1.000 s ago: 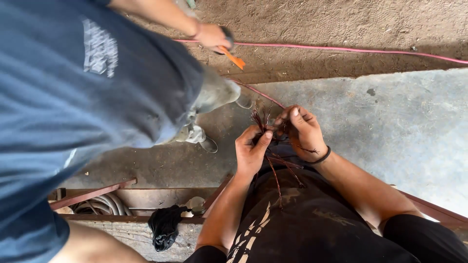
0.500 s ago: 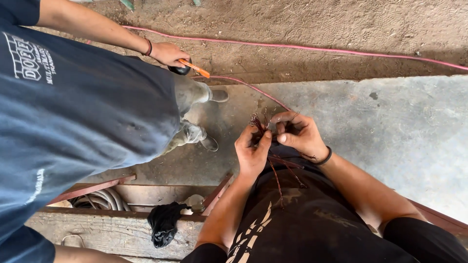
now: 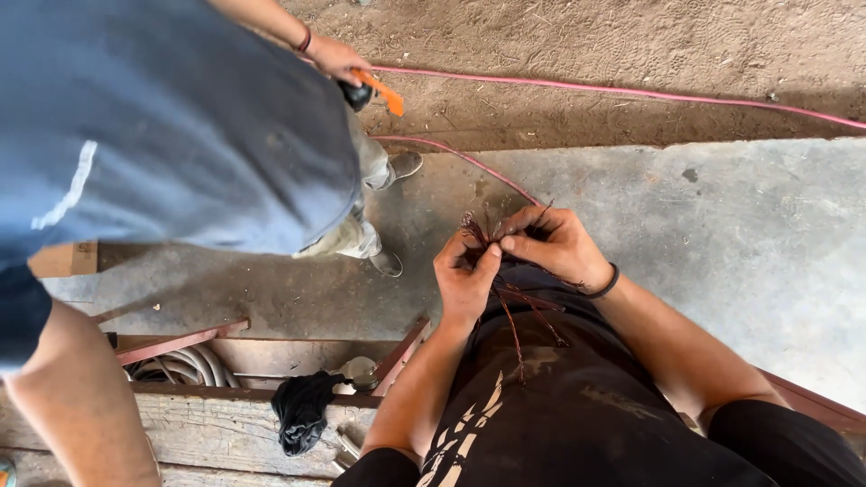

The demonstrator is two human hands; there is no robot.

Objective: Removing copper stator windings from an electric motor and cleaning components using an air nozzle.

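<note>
My left hand (image 3: 465,275) and my right hand (image 3: 552,242) meet in front of my chest over the concrete floor. Both pinch a tuft of thin reddish-brown wire strands (image 3: 480,227) that fan upward from my fingers. More strands (image 3: 519,325) hang down from my hands across my black shirt. A dark band circles my right wrist.
A person in a blue shirt (image 3: 171,126) bends over at left, their hand (image 3: 334,59) holding an orange-and-black tool (image 3: 379,90). A pink cable (image 3: 631,90) runs across the dirt and onto the concrete. A wooden bench (image 3: 198,433) with a black rag (image 3: 302,410) and a hose coil (image 3: 185,368) lies below left.
The person in blue has straightened and shifted left, their tool hand moving with them. My hands stay together on the wire strands, my fingers working at the tuft.
</note>
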